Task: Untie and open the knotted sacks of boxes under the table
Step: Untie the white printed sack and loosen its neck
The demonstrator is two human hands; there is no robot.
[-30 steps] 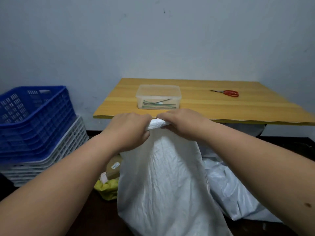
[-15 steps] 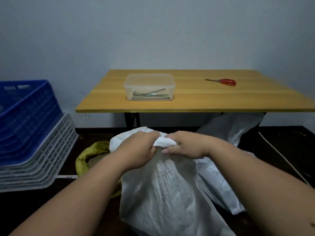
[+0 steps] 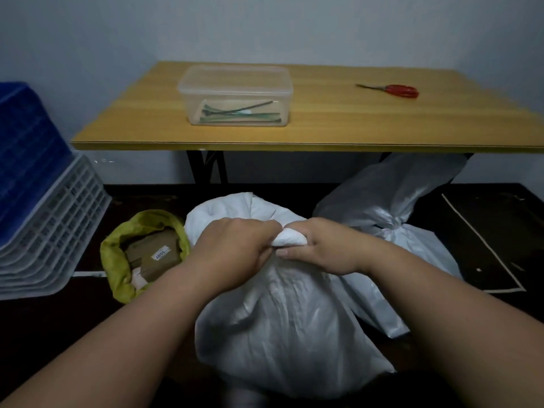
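A full white sack (image 3: 282, 334) stands on the dark floor in front of me. My left hand (image 3: 232, 248) and my right hand (image 3: 321, 248) both grip its bunched neck (image 3: 290, 240), fingers curled round the knot. Behind it to the right a second white sack (image 3: 394, 207) lies with its neck tied, half under the wooden table (image 3: 323, 128). To the left a yellow sack (image 3: 117, 260) sits open, with brown labelled boxes (image 3: 156, 257) showing inside.
On the table stand a clear plastic box (image 3: 235, 92) with cable ties and red scissors (image 3: 394, 90). Stacked blue crates (image 3: 26, 142) and white crates (image 3: 50, 245) fill the left side. Black table legs (image 3: 206, 169) stand behind the sacks.
The white sack and both hands have come down from table height to the floor. My view has tilted down, and the open yellow sack now shows fully.
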